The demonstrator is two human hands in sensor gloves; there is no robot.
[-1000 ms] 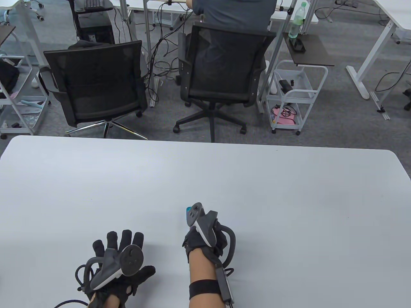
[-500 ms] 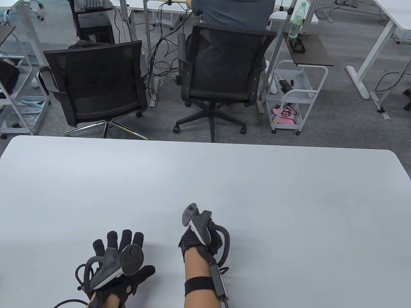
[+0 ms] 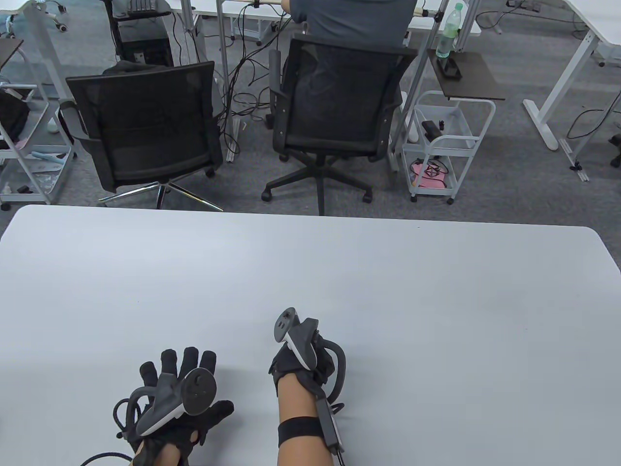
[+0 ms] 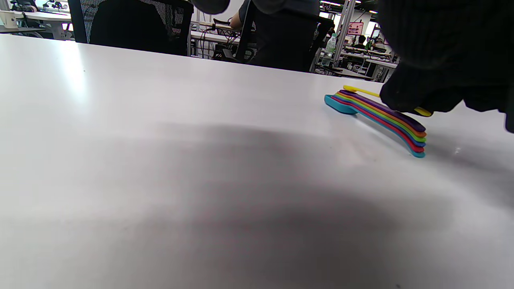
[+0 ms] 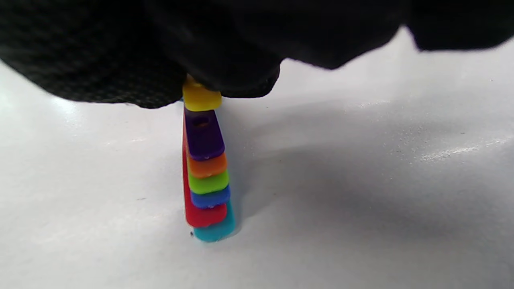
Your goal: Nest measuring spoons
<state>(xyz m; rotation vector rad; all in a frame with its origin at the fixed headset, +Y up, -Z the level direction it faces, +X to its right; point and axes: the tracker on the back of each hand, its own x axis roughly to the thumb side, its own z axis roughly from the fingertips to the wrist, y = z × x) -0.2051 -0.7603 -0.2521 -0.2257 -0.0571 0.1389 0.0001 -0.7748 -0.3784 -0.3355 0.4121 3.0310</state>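
A nested stack of coloured measuring spoons [image 4: 381, 116] lies on the white table [image 3: 388, 291], teal at the bottom, then red, blue, green, orange and purple. It also shows end-on in the right wrist view [image 5: 204, 176]. My right hand [image 3: 284, 361] pinches the handle of a yellow spoon [image 5: 200, 99] held on top of the stack; its bowl end [image 4: 355, 89] sticks out past the fingers [image 4: 417, 100]. In the table view the spoons are hidden under this hand. My left hand [image 3: 179, 361] rests flat on the table to the left, fingers spread, holding nothing.
Two black office chairs [image 3: 145, 121] stand beyond the table's far edge; a person sits in the right one [image 3: 339, 97]. A white wire trolley [image 3: 439, 145] stands further right. Nothing else lies on the table.
My right hand has shifted a little to the left and turned slightly. My left hand has stayed put.
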